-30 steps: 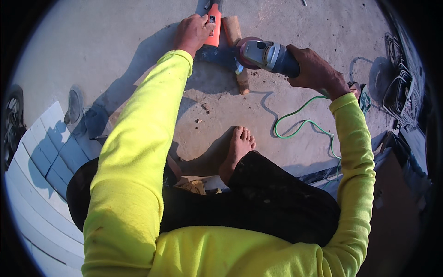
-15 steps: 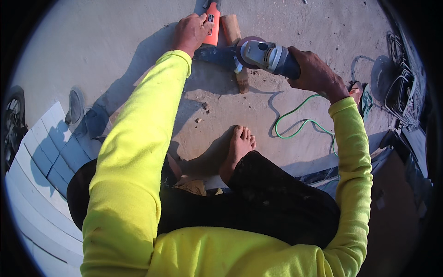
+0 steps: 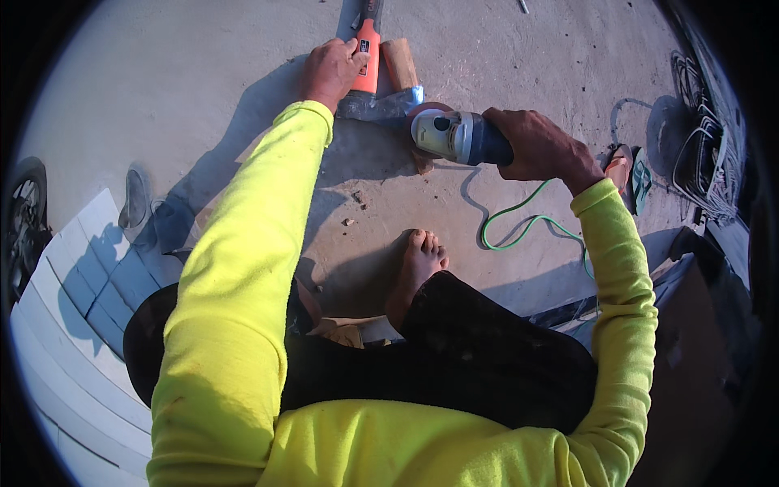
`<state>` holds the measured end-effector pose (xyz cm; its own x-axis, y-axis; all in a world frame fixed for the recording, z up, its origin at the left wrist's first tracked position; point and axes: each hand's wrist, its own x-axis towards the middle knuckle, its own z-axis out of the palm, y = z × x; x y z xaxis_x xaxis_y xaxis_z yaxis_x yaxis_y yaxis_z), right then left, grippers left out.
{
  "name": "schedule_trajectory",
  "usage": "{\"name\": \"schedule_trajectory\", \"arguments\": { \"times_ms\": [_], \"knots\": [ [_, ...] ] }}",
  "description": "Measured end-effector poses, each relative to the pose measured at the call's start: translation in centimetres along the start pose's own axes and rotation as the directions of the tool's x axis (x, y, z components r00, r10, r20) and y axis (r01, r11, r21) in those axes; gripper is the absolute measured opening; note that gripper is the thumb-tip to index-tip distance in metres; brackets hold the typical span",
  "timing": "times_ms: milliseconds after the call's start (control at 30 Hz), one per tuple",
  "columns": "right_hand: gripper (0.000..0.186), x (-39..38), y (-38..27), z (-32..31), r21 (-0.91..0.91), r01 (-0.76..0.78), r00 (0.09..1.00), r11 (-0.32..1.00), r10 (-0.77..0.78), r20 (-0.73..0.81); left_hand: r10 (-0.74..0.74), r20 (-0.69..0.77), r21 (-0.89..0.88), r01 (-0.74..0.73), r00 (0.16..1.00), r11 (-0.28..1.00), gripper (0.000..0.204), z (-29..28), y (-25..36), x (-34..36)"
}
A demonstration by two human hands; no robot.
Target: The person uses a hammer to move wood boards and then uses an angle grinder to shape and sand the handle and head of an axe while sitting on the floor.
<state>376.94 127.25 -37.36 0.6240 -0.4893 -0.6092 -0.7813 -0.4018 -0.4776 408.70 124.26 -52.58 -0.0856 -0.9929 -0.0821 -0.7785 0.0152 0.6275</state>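
Note:
My left hand [image 3: 331, 71] is closed around the orange and black handle of an axe [image 3: 367, 69], close to its head. The dark axe head lies across a wooden block [image 3: 400, 65], with its shiny blade end toward the right. My right hand [image 3: 542, 146] grips the dark body of an angle grinder [image 3: 454, 136]. The grinder's reddish-brown disc sits at the blade's edge, partly hidden by the grey gear head. Whether disc and blade touch, I cannot tell.
A green cord [image 3: 519, 231] loops over the concrete ground near my bare foot [image 3: 418, 264]. Sandals [image 3: 641, 180] and a heap of wire or bent rods [image 3: 710, 162] lie at the right. At the left are grey shoes [image 3: 136, 203] and pale tiles [image 3: 81, 268].
The grinder has moved toward me and slightly left along the blade's edge. The axe head appears turned a little, with its face now catching the light. Both grips are kept.

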Motion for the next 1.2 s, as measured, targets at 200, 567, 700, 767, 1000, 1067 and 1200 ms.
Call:
{"name": "schedule_trajectory", "arguments": {
  "times_ms": [200, 567, 700, 767, 1000, 1067, 1200],
  "knots": [
    [0.056, 0.3, 0.5, -1.0, 0.032, -0.085, 0.979, 0.996, 0.090, -0.186, 0.008, -0.047, -0.034, -0.010, 0.999, 0.999, 0.042, 0.7, -0.5, -0.3],
    [0.055, 1.0, -0.2, -2.3, 0.037, -0.089, 0.990, 0.995, 0.093, -0.104, -0.055, -0.024, -0.007, 0.055, 0.998, 0.998, 0.043, 0.4, -0.5, -0.4],
    [0.058, 0.8, -0.2, -1.4, 0.031, -0.063, 0.996, 0.998, 0.065, -0.064, -0.020, -0.042, -0.005, 0.020, 0.999, 1.000, 0.044, 0.7, -0.5, -0.4],
    [0.057, 0.9, -0.2, -2.3, 0.025, -0.125, 0.982, 0.992, 0.127, -0.139, -0.024, -0.043, -0.026, 0.023, 0.999, 0.999, 0.044, 0.9, -0.5, -0.4],
    [0.058, 0.8, -0.2, -2.4, -0.005, -0.116, 0.989, 0.993, 0.115, -0.089, 0.006, -0.072, -0.022, -0.008, 0.997, 1.000, 0.040, 0.7, -0.4, -0.4],
    [0.057, 1.0, 0.5, -3.1, -0.005, -0.150, 0.975, 0.989, 0.148, -0.167, 0.023, -0.109, -0.033, -0.027, 0.994, 0.999, 0.041, 0.9, -0.5, -0.2],
    [0.058, 1.0, -0.6, -1.5, 0.004, -0.038, 0.998, 0.999, 0.038, -0.053, -0.003, -0.060, -0.003, 0.003, 0.998, 1.000, 0.043, 0.5, -0.6, -0.4]
  ]
}}
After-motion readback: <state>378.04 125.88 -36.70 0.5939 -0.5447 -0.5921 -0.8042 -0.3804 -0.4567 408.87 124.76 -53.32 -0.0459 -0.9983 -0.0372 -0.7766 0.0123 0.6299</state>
